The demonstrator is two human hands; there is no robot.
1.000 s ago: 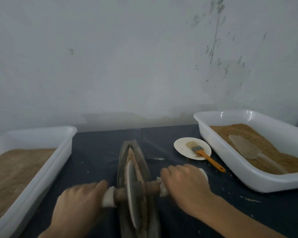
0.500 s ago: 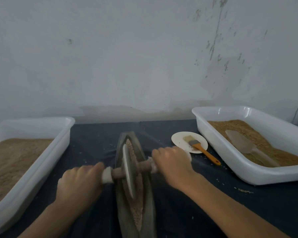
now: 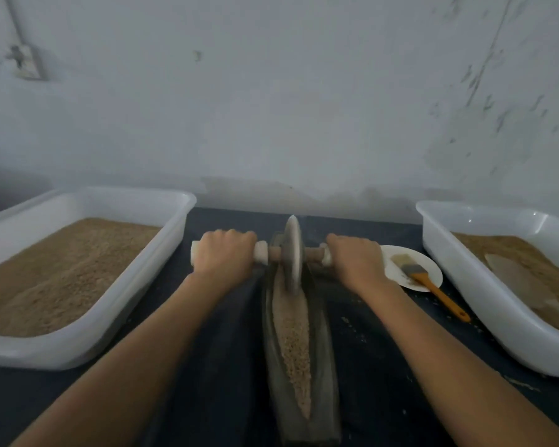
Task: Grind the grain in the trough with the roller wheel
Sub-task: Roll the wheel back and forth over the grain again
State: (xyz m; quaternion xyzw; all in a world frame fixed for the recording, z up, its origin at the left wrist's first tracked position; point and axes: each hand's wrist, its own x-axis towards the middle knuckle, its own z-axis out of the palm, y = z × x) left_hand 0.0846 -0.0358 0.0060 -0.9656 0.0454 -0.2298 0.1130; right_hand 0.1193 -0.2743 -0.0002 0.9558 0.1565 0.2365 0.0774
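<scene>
A long dark boat-shaped trough [image 3: 326,375] lies lengthwise on the dark table, with pale tan grain [image 3: 293,337] along its groove. The grey roller wheel [image 3: 292,253] stands upright at the trough's far end, on a wooden axle with white-wrapped handles. My left hand [image 3: 225,256] grips the left handle. My right hand [image 3: 357,261] grips the right handle. Both arms are stretched forward.
A white tub [image 3: 117,304] of tan grain stands at the left. Another white tub [image 3: 484,304] at the right holds brown meal and a pale scoop [image 3: 517,279]. Between trough and right tub, a small white plate [image 3: 397,272] carries an orange-handled brush [image 3: 433,288]. A wall rises right behind.
Both hands have pushed the wheel away from me along the trough, from its near middle to the far end. The grain behind it now lies uncovered.
</scene>
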